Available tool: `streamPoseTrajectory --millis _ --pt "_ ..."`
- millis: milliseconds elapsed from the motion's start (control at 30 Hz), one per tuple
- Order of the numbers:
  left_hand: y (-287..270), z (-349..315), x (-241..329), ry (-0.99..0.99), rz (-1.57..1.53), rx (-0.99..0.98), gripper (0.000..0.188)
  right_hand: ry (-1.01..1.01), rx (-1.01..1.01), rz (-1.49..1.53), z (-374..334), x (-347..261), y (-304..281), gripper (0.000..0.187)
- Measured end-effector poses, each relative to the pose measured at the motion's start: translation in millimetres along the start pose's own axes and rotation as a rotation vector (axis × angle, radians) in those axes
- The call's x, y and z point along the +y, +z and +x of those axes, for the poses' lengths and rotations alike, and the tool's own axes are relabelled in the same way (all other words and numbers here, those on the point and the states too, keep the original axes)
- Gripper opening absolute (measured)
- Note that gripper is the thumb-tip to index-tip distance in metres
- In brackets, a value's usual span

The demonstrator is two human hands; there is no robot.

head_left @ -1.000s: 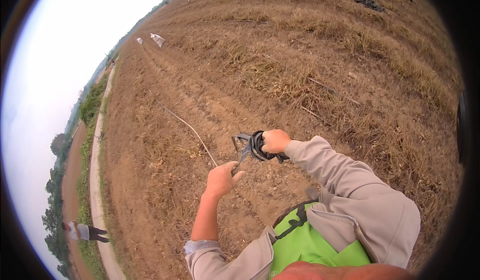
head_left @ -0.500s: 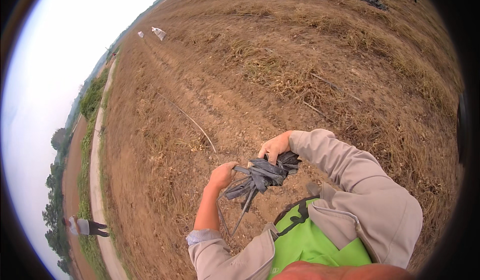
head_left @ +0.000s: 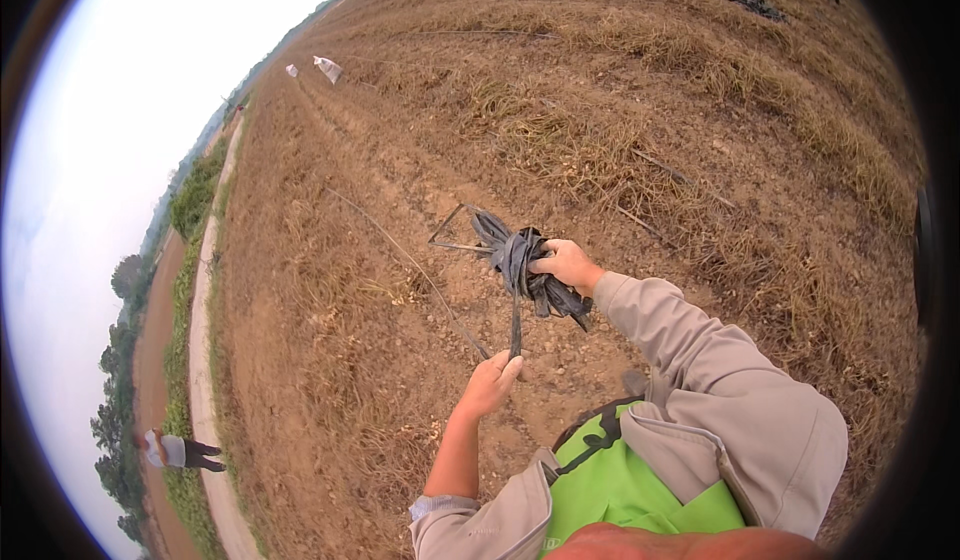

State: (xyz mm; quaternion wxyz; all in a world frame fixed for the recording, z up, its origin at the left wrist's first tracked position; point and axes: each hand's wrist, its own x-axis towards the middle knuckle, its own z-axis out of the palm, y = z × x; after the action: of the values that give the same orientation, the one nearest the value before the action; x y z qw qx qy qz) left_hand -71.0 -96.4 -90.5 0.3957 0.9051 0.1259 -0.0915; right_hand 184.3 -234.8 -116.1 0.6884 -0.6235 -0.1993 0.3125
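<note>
The right hand [head_left: 568, 266] clasps the dark bundle [head_left: 517, 258] at its right side, most bulk lying leftward; the left hand [head_left: 488, 384] grips a strip [head_left: 516, 328] running down from it

Open air beyond the grey bundle [head_left: 520, 262]
Near side, a strip [head_left: 516, 328] spans to the left hand [head_left: 488, 385], blocking passage.
</note>
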Motion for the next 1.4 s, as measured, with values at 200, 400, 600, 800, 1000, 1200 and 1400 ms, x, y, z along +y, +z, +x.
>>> streamPoseTrajectory --millis 200,400,600,800,1000,1200,1400 --pt "17 24 -67 0.038 0.027 -0.059 0.027 0.198 -0.647 0.493 -6 -4 -17 0.036" --pt "-59 66 -40 0.170 0.575 0.019 0.023 0.461 -1.081 -0.102 -8 -17 -6 0.042" --pt "-84 41 34 0.283 0.819 0.198 0.030 -0.022 -0.746 -1.314 -18 -25 0 0.043" --pt "-10 16 35 0.061 0.154 0.279 0.035 -0.112 0.022 -0.785 -20 -1 -1 0.045" --pt "47 3 -31 0.082 -0.145 0.044 0.031 0.117 -0.296 0.592 -12 5 -11 0.033" --pt "12 38 -81 0.384 -0.160 -0.024 0.034 0.312 -1.032 0.049 -24 -10 -13 0.042" --pt "-65 46 -21 0.020 0.651 0.152 0.022 0.126 -1.036 -0.999 -25 -36 24 0.049"
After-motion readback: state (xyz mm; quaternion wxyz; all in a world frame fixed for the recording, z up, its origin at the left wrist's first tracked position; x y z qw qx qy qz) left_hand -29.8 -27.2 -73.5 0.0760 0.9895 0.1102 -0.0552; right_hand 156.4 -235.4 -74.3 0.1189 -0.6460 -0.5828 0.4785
